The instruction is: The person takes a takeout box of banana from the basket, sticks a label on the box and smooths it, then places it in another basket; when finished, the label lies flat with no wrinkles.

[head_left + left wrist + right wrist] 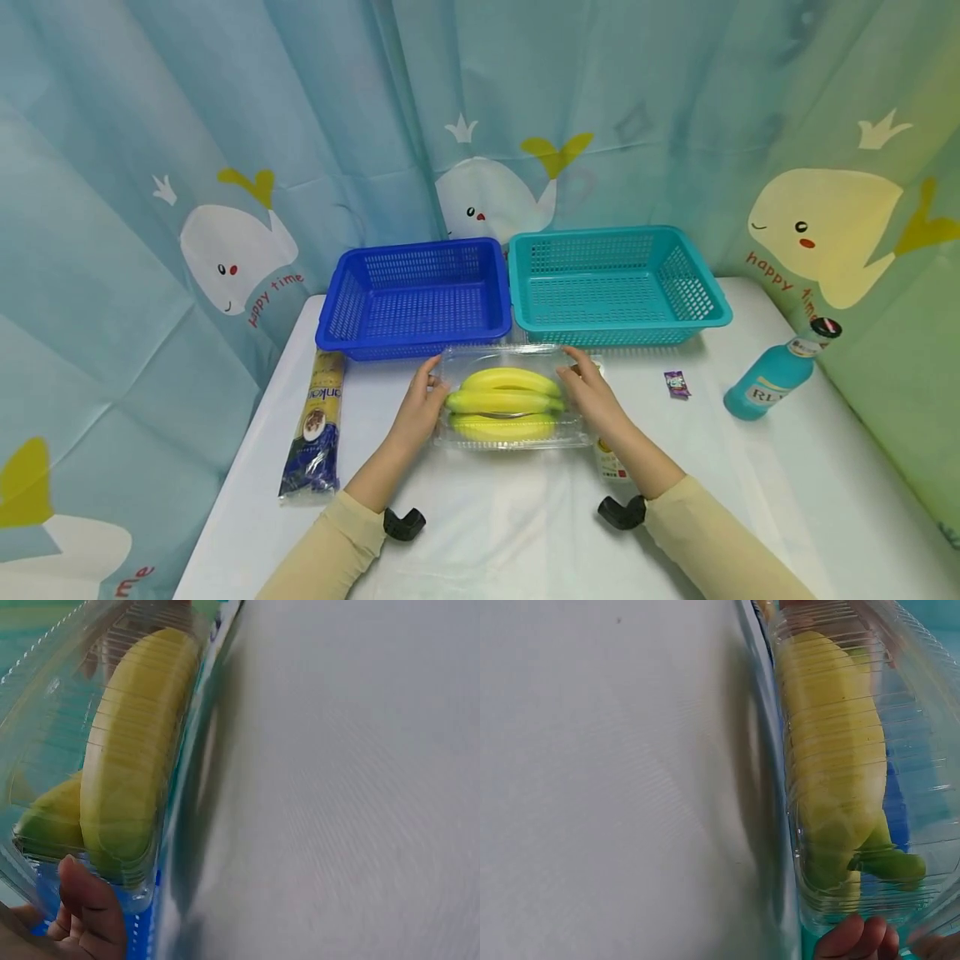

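A clear plastic clamshell box (517,442) with several yellow bananas (504,402) in it is at the middle of the table in the head view. My left hand (418,407) grips its left end and my right hand (594,398) grips its right end. In the left wrist view, the left thumb and fingers (94,907) are at the box's lower corner, near a banana (131,750). The right wrist view has the right fingertips (855,937) curled at the box's end, beside a banana with a green tip (892,864). A dark shadow runs along the box's underside.
Behind the box stand a blue basket (423,340) and a teal basket (622,333). A long yellow and blue packet (315,429) lies at left. A pale package (611,462) is partly under my right forearm. A purple wrapped candy (677,384) and a turquoise bottle (772,379) are at right.
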Demonstrator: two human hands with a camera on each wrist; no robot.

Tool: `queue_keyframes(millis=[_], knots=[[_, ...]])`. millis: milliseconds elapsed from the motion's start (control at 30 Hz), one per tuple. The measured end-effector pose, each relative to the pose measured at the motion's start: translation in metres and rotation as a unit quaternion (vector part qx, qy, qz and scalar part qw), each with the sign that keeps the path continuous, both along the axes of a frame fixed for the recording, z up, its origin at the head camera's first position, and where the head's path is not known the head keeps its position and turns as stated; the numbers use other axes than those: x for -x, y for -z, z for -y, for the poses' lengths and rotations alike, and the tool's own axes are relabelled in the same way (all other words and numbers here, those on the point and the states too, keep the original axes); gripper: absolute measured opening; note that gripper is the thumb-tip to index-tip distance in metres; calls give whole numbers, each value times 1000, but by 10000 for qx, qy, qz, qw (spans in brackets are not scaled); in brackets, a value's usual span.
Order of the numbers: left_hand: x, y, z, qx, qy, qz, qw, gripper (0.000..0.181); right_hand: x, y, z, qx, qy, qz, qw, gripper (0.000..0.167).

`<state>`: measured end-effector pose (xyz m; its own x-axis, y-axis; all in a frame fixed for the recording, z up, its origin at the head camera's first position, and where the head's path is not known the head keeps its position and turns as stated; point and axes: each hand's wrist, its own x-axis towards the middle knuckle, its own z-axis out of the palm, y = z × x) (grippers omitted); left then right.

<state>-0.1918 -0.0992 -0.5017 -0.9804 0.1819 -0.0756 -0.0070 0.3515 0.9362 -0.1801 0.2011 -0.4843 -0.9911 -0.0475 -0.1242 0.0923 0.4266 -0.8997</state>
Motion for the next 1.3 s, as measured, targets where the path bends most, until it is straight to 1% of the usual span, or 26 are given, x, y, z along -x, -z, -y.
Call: queue_keyframes(millis=[100, 267, 433, 633, 833, 933, 967, 1033, 1133, 1200, 1267, 1300], knots=[[3, 5, 2, -1, 1, 14, 10000, 55, 3, 4, 2, 36, -18, 13, 10000, 64], [7, 10, 5, 1, -26, -3, 10000, 55, 6, 9, 4, 50, -56, 52, 10000, 65], [9, 13, 7, 148, -62, -169, 9997, 55, 11, 11, 7, 22, -24, -21, 10000, 62], [10, 16, 10, 341, 33, -396, 9986, 58, 12, 16, 8, -51, 32, -89, 9999, 58], [10, 15, 12, 612, 79, -485, 9969, 57, 10, 16, 8, -138, 21, -143, 9998, 60], [10, 14, 13, 1008, 21, -563, 9933, 55, 9, 14, 7, -250, -62, -159, 9995, 61], [9, 13, 13, 1193, -2, -659, 9907, 55, 9, 13, 6, -313, -124, -162, 9993, 61], [7, 11, 16, 1597, -66, -907, 9830, 56, 9, 11, 4, -479, -225, -191, 9984, 62], [-1, 2, 20, 2176, -126, -1468, 9649, 58, 7, 7, -2, -651, -370, -283, 9968, 61], [-7, -5, 20, 2401, -89, -1955, 9508, 54, 5, 4, -8, -746, -413, -377, 9956, 61], [-13, -12, 17, 2577, 61, -2563, 9316, 49, 3, 1, -15, -789, -454, -474, 9947, 59], [-16, -15, 13, 2577, 183, -2932, 9205, 47, 2, 0, -18, -830, -465, -525, 9941, 59]])
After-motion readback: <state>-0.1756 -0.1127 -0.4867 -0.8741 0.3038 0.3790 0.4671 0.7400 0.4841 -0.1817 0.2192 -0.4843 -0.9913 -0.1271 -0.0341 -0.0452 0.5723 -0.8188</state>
